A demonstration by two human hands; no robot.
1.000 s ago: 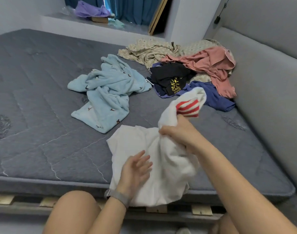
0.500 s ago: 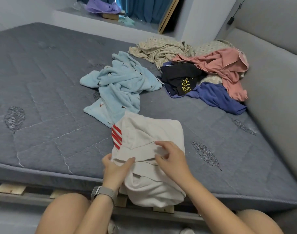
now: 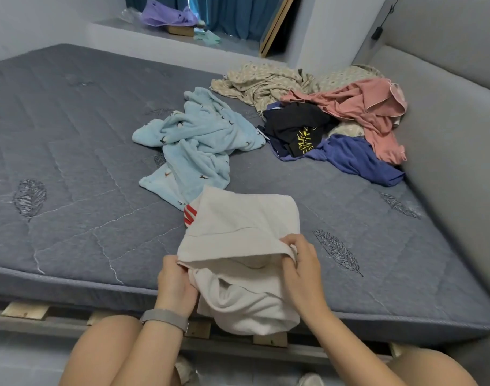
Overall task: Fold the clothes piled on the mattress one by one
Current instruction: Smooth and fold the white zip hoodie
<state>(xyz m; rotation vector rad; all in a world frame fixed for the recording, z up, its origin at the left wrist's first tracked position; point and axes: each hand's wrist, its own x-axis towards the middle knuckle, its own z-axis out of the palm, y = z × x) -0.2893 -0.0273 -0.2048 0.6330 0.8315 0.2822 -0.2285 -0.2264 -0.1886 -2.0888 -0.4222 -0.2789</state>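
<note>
Right now both your hands pinch the white garment [image 3: 238, 232] at the mattress [image 3: 71, 151] edge: left hand [image 3: 175, 285] curled on its near-left corner, right hand [image 3: 300, 270] gripping the near-right fold. The cloth's long axis runs away from you, loose bulk hanging below your hands over the edge, red-striped trim beyond your left hand. Probably the next fold goes forward, away from both hands equally. Beyond it lies the light blue fleece [image 3: 193, 143]; further right, the unfolded pile [image 3: 335, 121].
</note>
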